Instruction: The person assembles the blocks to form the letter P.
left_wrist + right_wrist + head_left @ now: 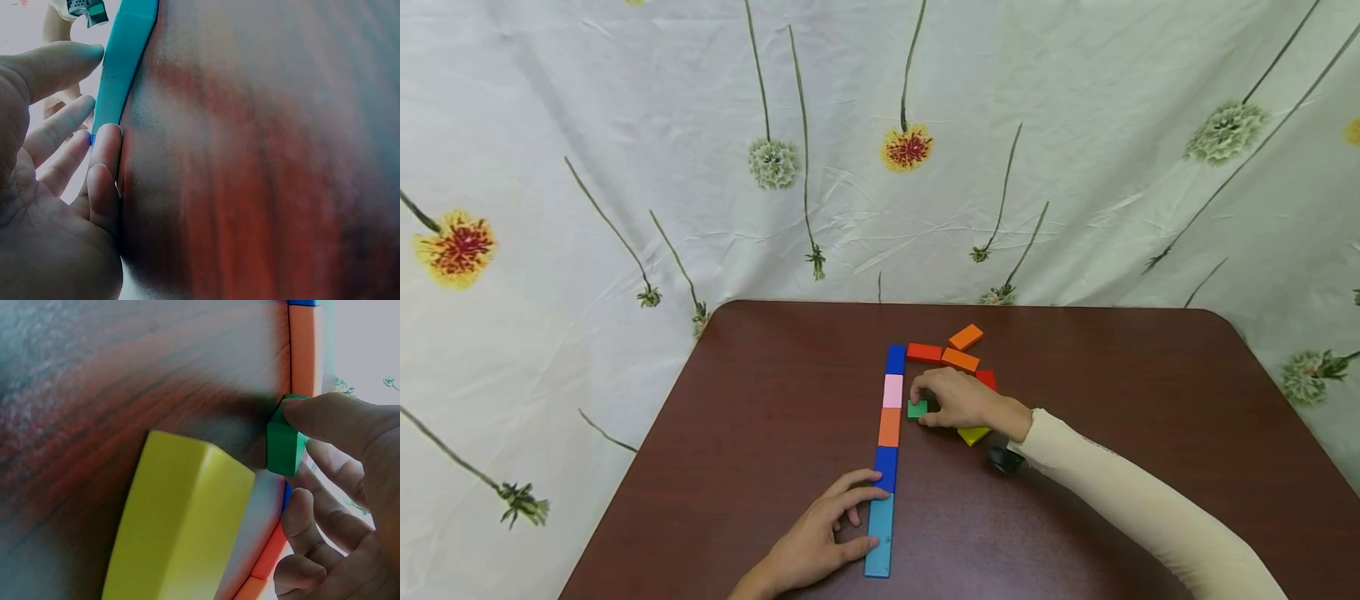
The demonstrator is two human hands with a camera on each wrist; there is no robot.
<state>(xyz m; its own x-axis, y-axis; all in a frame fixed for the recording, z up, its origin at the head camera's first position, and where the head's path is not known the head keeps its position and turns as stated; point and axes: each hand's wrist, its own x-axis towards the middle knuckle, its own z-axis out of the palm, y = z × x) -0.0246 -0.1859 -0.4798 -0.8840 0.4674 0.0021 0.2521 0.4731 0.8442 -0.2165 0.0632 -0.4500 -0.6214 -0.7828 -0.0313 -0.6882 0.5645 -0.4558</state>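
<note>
A straight row of flat blocks runs away from me: light-blue blocks (880, 535) nearest, then a blue block (885, 469), an orange block (889, 427), a pink block (892, 390) and another blue block (896, 359) farthest. Along the near left side of this row lies my left hand (816, 533), fingers spread, with fingertips at the blue and light-blue blocks. Between thumb and fingers my right hand (958, 397) pinches a small green block (284, 447), low over the table just right of the orange and pink blocks.
Beyond the right hand, a red block (924, 353) extends from the row's far end, beside two orange blocks (960, 359). Another red block (987, 380) and a yellow block (973, 436) are partly hidden by that hand. A flowered cloth (850, 208) hangs behind the brown table (760, 400).
</note>
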